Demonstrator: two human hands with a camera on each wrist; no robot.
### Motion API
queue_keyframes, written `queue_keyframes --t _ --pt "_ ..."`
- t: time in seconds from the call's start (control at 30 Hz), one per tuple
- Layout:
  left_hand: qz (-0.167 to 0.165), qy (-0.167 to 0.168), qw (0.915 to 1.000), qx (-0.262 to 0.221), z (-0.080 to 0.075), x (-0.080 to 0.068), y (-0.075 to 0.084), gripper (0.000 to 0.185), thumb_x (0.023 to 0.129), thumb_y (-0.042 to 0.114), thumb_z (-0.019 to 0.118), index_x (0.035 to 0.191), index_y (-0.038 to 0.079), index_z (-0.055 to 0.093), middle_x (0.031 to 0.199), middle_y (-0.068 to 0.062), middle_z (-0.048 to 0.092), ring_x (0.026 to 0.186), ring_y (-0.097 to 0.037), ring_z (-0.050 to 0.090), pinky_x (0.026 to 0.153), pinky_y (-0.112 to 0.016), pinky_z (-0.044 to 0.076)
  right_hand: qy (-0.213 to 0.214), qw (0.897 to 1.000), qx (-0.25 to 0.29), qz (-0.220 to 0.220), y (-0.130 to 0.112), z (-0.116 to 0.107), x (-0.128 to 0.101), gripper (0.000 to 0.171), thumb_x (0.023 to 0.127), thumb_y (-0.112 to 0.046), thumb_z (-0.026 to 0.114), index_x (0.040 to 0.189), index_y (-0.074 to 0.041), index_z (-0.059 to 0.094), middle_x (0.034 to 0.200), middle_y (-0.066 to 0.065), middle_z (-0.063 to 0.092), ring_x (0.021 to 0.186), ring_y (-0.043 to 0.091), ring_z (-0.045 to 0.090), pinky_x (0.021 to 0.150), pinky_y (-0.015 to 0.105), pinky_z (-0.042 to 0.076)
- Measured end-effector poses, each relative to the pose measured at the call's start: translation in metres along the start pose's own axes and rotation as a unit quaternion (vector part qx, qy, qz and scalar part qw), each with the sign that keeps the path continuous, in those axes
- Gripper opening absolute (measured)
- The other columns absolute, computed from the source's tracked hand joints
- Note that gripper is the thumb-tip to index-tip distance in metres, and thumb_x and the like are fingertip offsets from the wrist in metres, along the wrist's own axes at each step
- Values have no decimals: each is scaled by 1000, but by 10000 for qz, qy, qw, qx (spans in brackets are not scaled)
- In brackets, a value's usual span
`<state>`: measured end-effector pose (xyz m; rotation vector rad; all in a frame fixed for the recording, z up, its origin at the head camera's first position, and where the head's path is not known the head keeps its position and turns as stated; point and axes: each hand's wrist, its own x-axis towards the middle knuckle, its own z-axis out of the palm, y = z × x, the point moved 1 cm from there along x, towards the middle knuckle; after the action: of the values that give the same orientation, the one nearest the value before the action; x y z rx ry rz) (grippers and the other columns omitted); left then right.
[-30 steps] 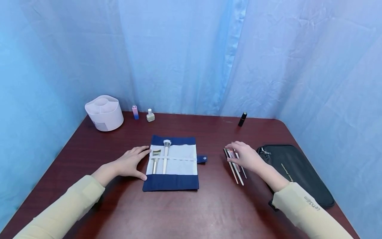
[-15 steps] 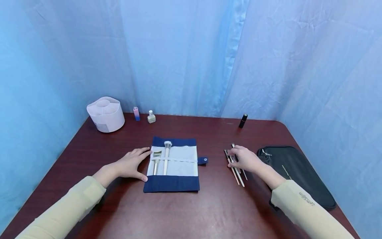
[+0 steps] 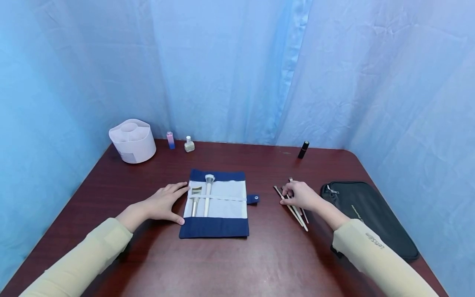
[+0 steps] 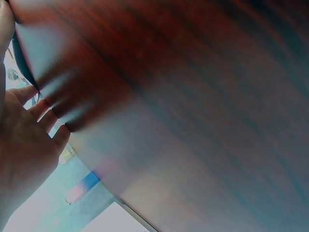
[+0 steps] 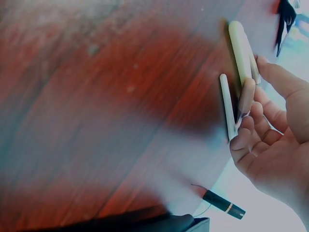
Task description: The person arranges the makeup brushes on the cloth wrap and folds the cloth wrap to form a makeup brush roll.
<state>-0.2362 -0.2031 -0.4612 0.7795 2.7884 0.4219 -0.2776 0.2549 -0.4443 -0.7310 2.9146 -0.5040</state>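
Note:
A navy and white brush roll lies unfolded on the table. A flat brush and a fluffy white brush sit under its elastic band. My left hand rests at the roll's left edge, fingers and thumb spread. To the right, my right hand is over several loose makeup brushes, its thumb and fingertips pinching one slim makeup brush. In the right wrist view the pale handles stick out past the thumb and curled fingers; the hand hides their middles in the head view.
A black zip case lies beside the right forearm. Along the back stand a white divided holder, a pink and blue tube, a nail polish bottle and a black tube. The roll's snap strap points right.
My right fingers have closed in on the loose brushes, and one brush's tip has swung left, apart from the others. The left hand keeps its place at the roll.

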Motion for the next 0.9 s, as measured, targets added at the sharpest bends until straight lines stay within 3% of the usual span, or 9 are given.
queue_keyframes --t 0.37,0.6,0.9 --pt "10 -25 10000 -54 -2 -2 2 111 67 67 70 149 9 26 154 -16 21 137 -40 25 107 -62 21 36 9990 421 169 -6 3 5 13 81 -18 72 71 -15 65 58 -7 51 52 7 44 54 24 38" --pt "58 -46 10000 -17 -1 -1 -1 110 67 69 69 150 9 26 154 -16 21 137 -41 25 107 -62 21 -5 9979 617 192 -7 0 6 9 81 -16 70 73 -15 67 61 -7 56 55 7 47 58 25 41" --pt "42 -56 9999 -91 -2 -2 -1 111 67 68 70 150 10 25 155 -16 20 137 -40 24 107 -62 21 -45 9913 1307 135 -14 -20 7 5 84 -18 69 82 -16 65 73 -5 63 63 13 56 56 27 48"
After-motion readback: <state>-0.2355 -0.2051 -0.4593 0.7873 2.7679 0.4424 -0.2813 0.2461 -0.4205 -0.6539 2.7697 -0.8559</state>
